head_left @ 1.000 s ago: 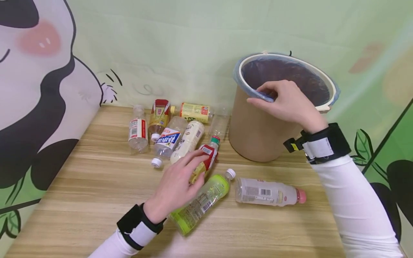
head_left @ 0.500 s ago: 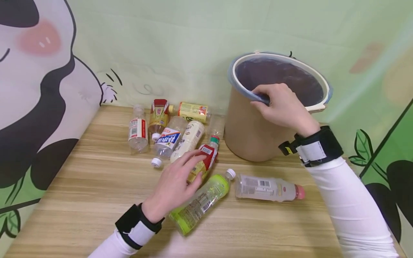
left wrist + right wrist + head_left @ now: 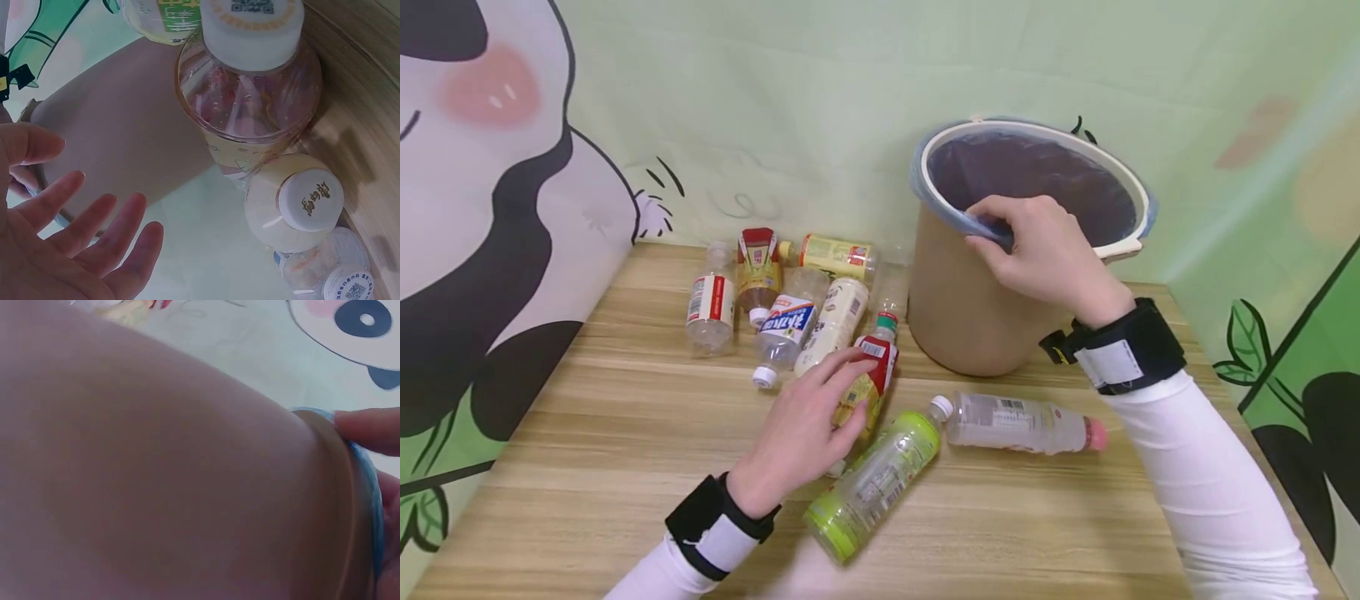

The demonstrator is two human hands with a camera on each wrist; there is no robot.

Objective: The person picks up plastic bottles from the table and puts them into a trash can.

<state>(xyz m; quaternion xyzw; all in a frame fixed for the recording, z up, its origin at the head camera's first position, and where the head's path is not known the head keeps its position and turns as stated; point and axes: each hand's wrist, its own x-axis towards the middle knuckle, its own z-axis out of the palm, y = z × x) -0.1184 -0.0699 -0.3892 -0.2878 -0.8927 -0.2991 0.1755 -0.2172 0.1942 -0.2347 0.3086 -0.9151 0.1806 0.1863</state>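
With fingers curled over the near rim, my right hand (image 3: 1048,250) grips a tan bin (image 3: 966,308) lined with a thin blue bag. In the right wrist view, the thumb and fingers (image 3: 372,430) pinch the bin's edge from both sides. My left hand (image 3: 801,425) hovers with loosely spread fingers over a red-and-yellow labelled bottle (image 3: 876,367), holding nothing; the left wrist view shows its fingers (image 3: 128,228) apart from the bottles. A green-labelled bottle (image 3: 880,479) lies just right of that hand. A pink-capped bottle (image 3: 1015,422) lies in front of the bin.
Left of the bin, several bottles lie close together: a cream bottle (image 3: 835,321), a blue-and-white labelled one (image 3: 790,321), a red-and-white labelled one (image 3: 711,304), a brown one (image 3: 758,271) and a yellow-labelled one (image 3: 835,254). A printed cloth backdrop (image 3: 775,108) stands behind the wooden table (image 3: 587,467).
My right hand has shifted the bin to the left. Several bottles beside it moved slightly left. The green-labelled bottle slid a little right, and the pink-capped bottle turned slightly. My left hand barely moved.
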